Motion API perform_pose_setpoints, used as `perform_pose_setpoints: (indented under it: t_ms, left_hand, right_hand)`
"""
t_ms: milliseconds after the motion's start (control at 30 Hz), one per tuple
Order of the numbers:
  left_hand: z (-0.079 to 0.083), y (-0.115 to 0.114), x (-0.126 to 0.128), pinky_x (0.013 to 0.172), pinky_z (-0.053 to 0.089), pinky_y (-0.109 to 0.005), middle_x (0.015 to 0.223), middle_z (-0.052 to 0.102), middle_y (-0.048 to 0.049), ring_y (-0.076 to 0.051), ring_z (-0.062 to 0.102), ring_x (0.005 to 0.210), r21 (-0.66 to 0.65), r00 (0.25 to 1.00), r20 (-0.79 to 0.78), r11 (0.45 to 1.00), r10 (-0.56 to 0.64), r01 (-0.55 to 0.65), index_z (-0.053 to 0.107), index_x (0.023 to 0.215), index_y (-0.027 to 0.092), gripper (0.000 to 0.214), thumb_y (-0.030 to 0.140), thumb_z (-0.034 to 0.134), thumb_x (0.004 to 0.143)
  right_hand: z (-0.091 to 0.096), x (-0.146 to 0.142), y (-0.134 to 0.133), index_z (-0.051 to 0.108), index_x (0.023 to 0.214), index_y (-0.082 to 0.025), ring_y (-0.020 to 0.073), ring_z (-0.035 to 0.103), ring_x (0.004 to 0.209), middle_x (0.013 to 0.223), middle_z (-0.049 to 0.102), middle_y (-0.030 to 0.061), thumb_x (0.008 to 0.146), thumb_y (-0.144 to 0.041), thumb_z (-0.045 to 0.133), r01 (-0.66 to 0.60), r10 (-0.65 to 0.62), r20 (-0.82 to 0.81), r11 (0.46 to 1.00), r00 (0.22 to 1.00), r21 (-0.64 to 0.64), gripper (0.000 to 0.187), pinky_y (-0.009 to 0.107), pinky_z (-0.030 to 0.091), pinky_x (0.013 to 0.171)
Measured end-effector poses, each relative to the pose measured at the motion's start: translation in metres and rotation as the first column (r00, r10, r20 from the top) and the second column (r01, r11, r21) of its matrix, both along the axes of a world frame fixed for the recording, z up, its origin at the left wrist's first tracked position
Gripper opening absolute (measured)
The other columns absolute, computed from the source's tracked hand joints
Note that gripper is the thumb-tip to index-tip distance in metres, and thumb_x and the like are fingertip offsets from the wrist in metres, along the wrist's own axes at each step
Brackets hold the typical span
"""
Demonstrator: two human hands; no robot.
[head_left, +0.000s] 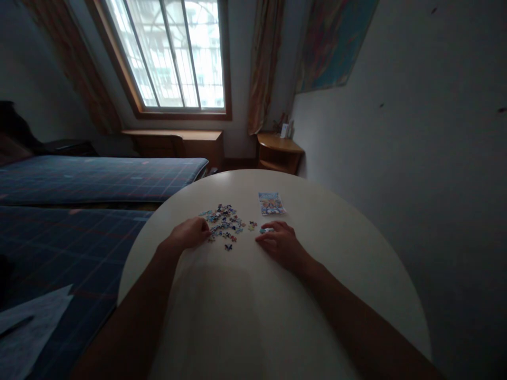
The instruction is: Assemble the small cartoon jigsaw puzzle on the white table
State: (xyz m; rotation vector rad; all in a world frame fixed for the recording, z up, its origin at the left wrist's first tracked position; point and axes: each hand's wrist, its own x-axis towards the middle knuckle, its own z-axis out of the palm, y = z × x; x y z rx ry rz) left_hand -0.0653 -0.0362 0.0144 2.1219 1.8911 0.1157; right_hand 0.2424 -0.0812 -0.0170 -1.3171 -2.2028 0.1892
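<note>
A loose heap of small jigsaw puzzle pieces (225, 217) lies on the round white table (245, 295). My left hand (190, 232) rests at the heap's left edge, fingers curled together; what they pinch, if anything, is hidden. To the right of the heap, my right hand (282, 241) rests on the table with thumb and fingers apart around a few greenish-white puzzle pieces (264, 230), partly covered by the fingers. Between the hands sits a small yellowish cluster of pieces (252, 226). One dark blue piece (228, 247) lies apart, nearer to me. A printed picture card (271, 203) lies flat beyond my right hand.
Beds with blue plaid covers (99, 177) stand to the left, with paper sheets (35, 322) and a dark pen on the nearer one. A wall (435, 184) runs along the right. A wooden corner shelf (279, 145) and a desk (198, 136) stand near the window.
</note>
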Motion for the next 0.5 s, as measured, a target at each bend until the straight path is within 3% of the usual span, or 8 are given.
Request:
perform_pose_setpoints:
  t_ms: [167,367,500]
  left_hand:
    - [0.0,0.001,0.001,0.061,0.04,-0.025,0.08,0.071,-0.0038,-0.018,0.064,0.073,-0.009,0.998,0.063,1.0,-0.023,0.024,0.069,0.078,0.018,0.017,0.032,0.059,0.08]
    - [-0.007,0.005,0.001,0.061,0.043,-0.025,0.085,0.072,-0.0047,-0.018,0.065,0.074,-0.014,0.99,0.139,1.0,-0.013,0.015,0.067,0.094,0.017,0.022,0.032,0.063,0.078]
    - [-0.011,0.006,0.004,0.06,0.042,-0.024,0.078,0.07,-0.0024,-0.017,0.063,0.071,-0.013,0.986,0.166,1.0,-0.013,0.016,0.067,0.085,0.019,0.015,0.031,0.065,0.076]
  right_hand:
    - [0.0,0.001,0.0,0.078,0.095,-0.033,0.0247,0.054,0.117,0.118,0.068,0.0043,0.087,-0.025,0.07,-0.024,0.024,-0.012,0.999,1.0,-0.023,0.013,0.044,0.037,0.101]
    - [0.001,0.0,-0.001,0.077,0.097,-0.032,0.0245,0.055,0.116,0.118,0.068,0.0051,0.088,-0.023,0.068,-0.033,0.033,0.007,0.999,0.999,-0.038,0.016,0.043,0.037,0.101]
    - [0.001,0.0,-0.001,0.076,0.098,-0.031,0.0244,0.055,0.116,0.118,0.068,0.005,0.088,-0.023,0.067,-0.038,0.038,0.008,0.999,0.999,-0.028,0.016,0.044,0.036,0.102]
